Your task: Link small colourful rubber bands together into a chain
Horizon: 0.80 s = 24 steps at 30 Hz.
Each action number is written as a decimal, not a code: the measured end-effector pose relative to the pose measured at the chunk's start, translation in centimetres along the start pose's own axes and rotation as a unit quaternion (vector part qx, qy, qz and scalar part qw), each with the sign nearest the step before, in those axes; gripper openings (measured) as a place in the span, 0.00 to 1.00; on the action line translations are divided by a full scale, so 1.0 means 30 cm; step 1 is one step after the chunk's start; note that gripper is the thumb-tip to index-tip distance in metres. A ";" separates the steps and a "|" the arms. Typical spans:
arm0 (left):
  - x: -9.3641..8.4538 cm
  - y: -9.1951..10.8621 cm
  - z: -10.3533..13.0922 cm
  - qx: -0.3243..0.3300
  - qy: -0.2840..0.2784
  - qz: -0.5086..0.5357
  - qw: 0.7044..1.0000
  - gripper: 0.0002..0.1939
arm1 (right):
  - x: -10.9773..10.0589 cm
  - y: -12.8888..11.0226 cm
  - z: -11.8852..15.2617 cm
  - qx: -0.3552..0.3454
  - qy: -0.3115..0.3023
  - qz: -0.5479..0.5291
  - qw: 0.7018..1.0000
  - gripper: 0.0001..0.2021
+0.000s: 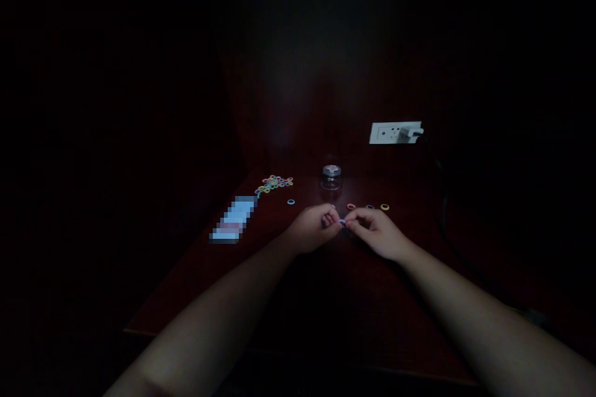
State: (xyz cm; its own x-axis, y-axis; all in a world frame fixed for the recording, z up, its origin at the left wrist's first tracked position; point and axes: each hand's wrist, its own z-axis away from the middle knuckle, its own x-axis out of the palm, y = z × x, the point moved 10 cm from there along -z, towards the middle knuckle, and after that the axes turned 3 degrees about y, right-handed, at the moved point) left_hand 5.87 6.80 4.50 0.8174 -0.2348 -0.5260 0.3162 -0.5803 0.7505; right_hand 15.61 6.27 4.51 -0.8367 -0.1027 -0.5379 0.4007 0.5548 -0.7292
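Note:
Between the fingertips of both hands is a small purple hair tie (342,223), held just above the table. My left hand (315,227) pinches its left side, and my right hand (376,231) pinches the right side. Just beyond my hands lie a pink hair tie (351,206), a dark purplish one (370,206) and a yellow one (385,206). A blue hair tie (291,201) rests by itself to the left. Farther back on that side is a loose pile of colourful hair ties (274,183).
A small clear jar (331,178) with a lid stands at the back of the dark red table (326,310). On the left lies a lit, pixelated phone-shaped object (233,220). A wall socket (395,133) holds a plug, whose dark cable (444,217) runs down at the right.

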 end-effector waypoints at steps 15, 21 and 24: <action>-0.009 -0.023 -0.002 -0.009 0.042 0.013 0.999 0.08 | -0.012 0.036 0.002 0.029 0.025 -0.042 0.998 0.10; -0.020 -0.031 -0.002 -0.022 0.067 0.015 0.997 0.09 | 0.004 0.022 0.007 0.027 0.003 -0.029 0.999 0.10; -0.022 -0.029 -0.002 -0.022 0.070 0.018 0.997 0.08 | 0.004 0.011 0.006 0.018 0.003 -0.005 1.000 0.10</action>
State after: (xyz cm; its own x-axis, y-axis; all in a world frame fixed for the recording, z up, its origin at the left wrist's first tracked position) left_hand 5.09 7.49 4.22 0.8867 -0.1422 -0.4399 0.3040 -0.5375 0.7865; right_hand 15.71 6.28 4.13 -0.8430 -0.1040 -0.5277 0.4044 0.5243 -0.7493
